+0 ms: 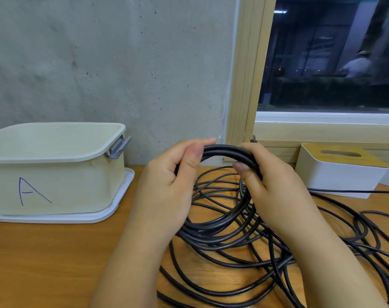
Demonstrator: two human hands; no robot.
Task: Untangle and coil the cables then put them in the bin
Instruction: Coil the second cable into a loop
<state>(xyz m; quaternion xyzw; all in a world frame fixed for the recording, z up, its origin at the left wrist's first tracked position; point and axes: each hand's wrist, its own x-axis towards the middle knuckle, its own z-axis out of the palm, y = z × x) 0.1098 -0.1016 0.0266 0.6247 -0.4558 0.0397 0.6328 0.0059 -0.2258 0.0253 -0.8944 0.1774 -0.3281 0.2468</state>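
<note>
A coil of black cable (222, 227) stands upright over the middle of the wooden table. My left hand (171, 183) grips its top left and my right hand (271, 181) grips its top right, thumbs toward me. Loose black cable (322, 252) trails from the coil in tangled loops across the table to the right and toward me. A small plug end (253, 138) pokes up behind my right hand. The cream bin (55, 156) marked "A" stands open at the left, apart from both hands.
The bin sits on its white lid (113, 210). A white box with a wooden top (342, 170) stands at the back right under the window sill. A concrete wall runs right behind the table. Bare wood (55, 263) lies in front of the bin.
</note>
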